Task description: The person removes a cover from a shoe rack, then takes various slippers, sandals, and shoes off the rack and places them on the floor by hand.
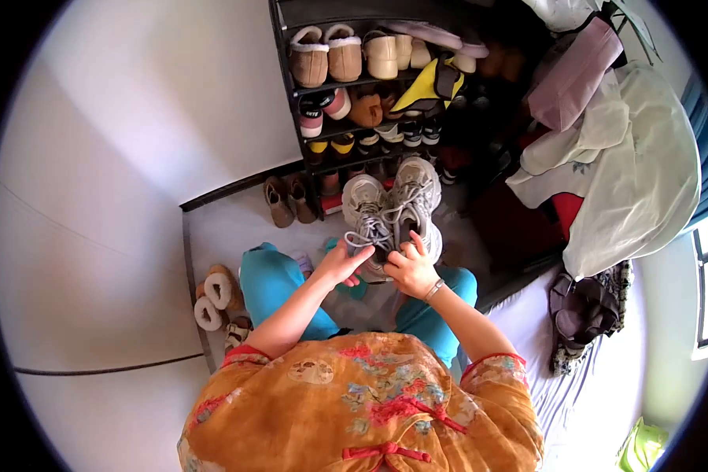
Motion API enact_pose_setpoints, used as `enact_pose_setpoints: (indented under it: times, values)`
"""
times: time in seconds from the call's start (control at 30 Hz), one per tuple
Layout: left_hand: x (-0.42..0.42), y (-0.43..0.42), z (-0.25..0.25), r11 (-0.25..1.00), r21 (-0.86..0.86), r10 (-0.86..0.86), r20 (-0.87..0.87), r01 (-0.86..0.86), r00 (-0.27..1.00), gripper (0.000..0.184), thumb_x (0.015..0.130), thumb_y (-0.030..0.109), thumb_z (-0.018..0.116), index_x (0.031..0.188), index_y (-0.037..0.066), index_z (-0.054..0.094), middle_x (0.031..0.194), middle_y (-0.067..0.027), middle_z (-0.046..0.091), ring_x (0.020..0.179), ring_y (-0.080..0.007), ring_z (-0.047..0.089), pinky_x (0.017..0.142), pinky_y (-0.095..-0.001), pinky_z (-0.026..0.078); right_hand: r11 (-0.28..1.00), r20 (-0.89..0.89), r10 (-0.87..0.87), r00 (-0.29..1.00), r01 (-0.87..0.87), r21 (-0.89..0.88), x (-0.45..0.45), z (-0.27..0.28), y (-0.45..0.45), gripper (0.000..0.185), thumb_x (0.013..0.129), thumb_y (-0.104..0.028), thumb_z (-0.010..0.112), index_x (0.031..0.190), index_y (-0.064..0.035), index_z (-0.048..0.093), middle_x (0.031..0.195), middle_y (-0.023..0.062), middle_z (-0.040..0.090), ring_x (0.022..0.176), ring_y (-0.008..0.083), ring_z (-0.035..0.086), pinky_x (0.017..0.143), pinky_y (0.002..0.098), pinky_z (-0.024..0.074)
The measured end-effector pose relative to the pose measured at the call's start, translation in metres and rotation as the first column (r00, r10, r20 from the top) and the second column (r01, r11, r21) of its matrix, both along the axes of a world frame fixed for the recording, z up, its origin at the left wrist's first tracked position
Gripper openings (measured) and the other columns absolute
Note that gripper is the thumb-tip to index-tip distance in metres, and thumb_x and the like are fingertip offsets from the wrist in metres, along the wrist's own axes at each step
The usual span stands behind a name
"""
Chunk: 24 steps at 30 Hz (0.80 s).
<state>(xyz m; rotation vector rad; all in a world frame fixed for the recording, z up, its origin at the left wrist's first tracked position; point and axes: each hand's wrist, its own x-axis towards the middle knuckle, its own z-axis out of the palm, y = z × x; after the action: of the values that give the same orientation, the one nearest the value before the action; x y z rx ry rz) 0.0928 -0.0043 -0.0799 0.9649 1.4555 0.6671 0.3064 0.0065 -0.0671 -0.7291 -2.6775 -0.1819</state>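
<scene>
A pair of grey-white lace-up sneakers is held up in front of me, toes pointing away. My left hand (340, 263) is closed at the heel end of the left sneaker (362, 195), its thumb by the loose lace loops. At the heel of the right sneaker (417, 186), my right hand (413, 269) grips the collar, with fingers at the shoe's opening. The two shoes are side by side and touching. My palms and the shoes' heels partly hide the exact grip.
A black shoe rack (296, 118) full of shoes stands ahead. Brown shoes (289, 201) sit beside it, and fleece-lined slippers (216, 295) lie to my left. At right are pale draped cloth (645, 157) and a bed (519, 330) with a dark bag (582, 311).
</scene>
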Motion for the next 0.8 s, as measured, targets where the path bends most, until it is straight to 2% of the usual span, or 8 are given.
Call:
enact_pose_setpoints:
  times: [0.07, 0.1, 0.13, 0.23, 0.37, 0.53, 0.67, 0.8]
  values:
    - [0.001, -0.001, -0.013, 0.988, -0.108, -0.105, 0.090, 0.114, 0.990, 0.070, 0.078, 0.049, 0.068, 0.117, -0.002, 0.042, 0.072, -0.0116, 0.062, 0.046, -0.0178, 0.059, 0.039, -0.0285, 0.049, 0.998, 0.032, 0.067, 0.997, -0.067, 0.002, -0.008, -0.014, -0.009, 0.014, 0.065, -0.020, 0.064, 0.078, -0.0187, 0.059, 0.089, -0.0008, 0.049, 0.093, 0.0235, 0.049, 0.107, 0.0539, 0.0256]
    - [0.006, -0.008, -0.017, 0.991, -0.087, -0.111, -0.057, 0.106, 0.992, 0.051, 0.083, 0.041, 0.065, 0.115, 0.006, 0.046, 0.066, -0.0096, 0.061, 0.051, -0.0192, 0.062, 0.043, -0.0289, 0.050, 0.993, 0.038, 0.115, 0.993, -0.116, 0.010, -0.012, -0.018, -0.013, 0.011, 0.067, -0.020, 0.061, 0.078, -0.0187, 0.059, 0.089, -0.0010, 0.049, 0.093, 0.0230, 0.049, 0.107, 0.0534, 0.0256]
    - [0.006, -0.014, -0.026, 0.990, -0.094, -0.115, -0.059, 0.109, 0.992, 0.051, 0.083, 0.041, 0.065, 0.115, 0.006, 0.046, 0.066, -0.0096, 0.061, 0.051, -0.0192, 0.062, 0.043, -0.0289, 0.050, 0.987, 0.045, 0.162, 0.986, -0.163, 0.018, -0.014, -0.021, -0.016, 0.008, 0.070, -0.019, 0.058, 0.078, -0.0187, 0.059, 0.089, -0.0012, 0.049, 0.093, 0.0224, 0.049, 0.107, 0.0530, 0.0256]
    - [0.009, -0.036, -0.044, 0.997, -0.061, 0.044, 0.059, -0.040, 0.997, 0.025, 0.088, 0.017, 0.057, 0.109, 0.003, 0.053, 0.074, -0.0120, 0.064, 0.052, -0.0204, 0.063, 0.043, -0.0295, 0.052, 0.977, 0.052, 0.211, 0.976, -0.213, 0.029, -0.015, -0.026, -0.022, 0.009, 0.072, -0.020, 0.055, 0.079, -0.0191, 0.060, 0.090, -0.0023, 0.050, 0.093, 0.0208, 0.049, 0.106, 0.0503, 0.0280]
    - [0.001, -0.043, -0.093, 0.994, -0.093, 0.086, 0.295, -0.061, 0.952, 0.046, 0.086, 0.002, 0.045, 0.128, 0.010, 0.029, 0.089, -0.0156, 0.062, 0.049, -0.0221, 0.061, 0.041, -0.0315, 0.054, 0.965, 0.083, 0.249, 0.965, -0.255, 0.062, -0.019, -0.021, -0.027, 0.013, 0.071, -0.022, 0.055, 0.082, -0.0186, 0.062, 0.091, -0.0031, 0.050, 0.094, 0.0198, 0.049, 0.104, 0.0470, 0.0314]
    - [-0.006, -0.044, -0.087, 0.988, -0.157, 0.064, 0.321, -0.013, 0.945, 0.035, 0.088, 0.005, 0.043, 0.123, 0.007, 0.041, 0.085, -0.0150, 0.064, 0.050, -0.0229, 0.062, 0.043, -0.0313, 0.054, 0.968, 0.111, 0.249, 0.962, -0.246, -0.044, -0.022, 0.005, -0.027, 0.019, 0.070, -0.021, 0.057, 0.088, -0.0174, 0.062, 0.094, -0.0015, 0.050, 0.096, 0.0212, 0.048, 0.104, 0.0460, 0.0314]
    - [-0.027, -0.041, -0.088, 0.959, -0.284, 0.087, 0.271, -0.007, 0.959, 0.030, 0.089, 0.018, 0.045, 0.112, 0.002, 0.053, 0.075, -0.0151, 0.065, 0.050, -0.0233, 0.064, 0.040, -0.0288, 0.052, 0.972, 0.046, 0.139, 0.989, -0.127, -0.199, -0.028, 0.007, -0.030, 0.043, 0.065, -0.018, 0.068, 0.107, -0.0208, 0.061, 0.099, 0.0009, 0.050, 0.099, 0.0244, 0.047, 0.102, 0.0445, 0.0307]
    - [-0.042, -0.031, -0.088, 0.948, -0.302, -0.078, 0.098, 0.104, 0.992, 0.027, 0.089, 0.020, 0.047, 0.105, 0.002, 0.057, 0.067, -0.0127, 0.064, 0.048, -0.0220, 0.063, 0.039, -0.0292, 0.050, 0.967, 0.030, -0.017, 0.999, 0.024, -0.254, -0.046, -0.035, -0.035, 0.038, 0.056, -0.031, 0.076, 0.092, -0.0233, 0.065, 0.096, -0.0006, 0.052, 0.096, 0.0224, 0.048, 0.097, 0.0424, 0.0332]
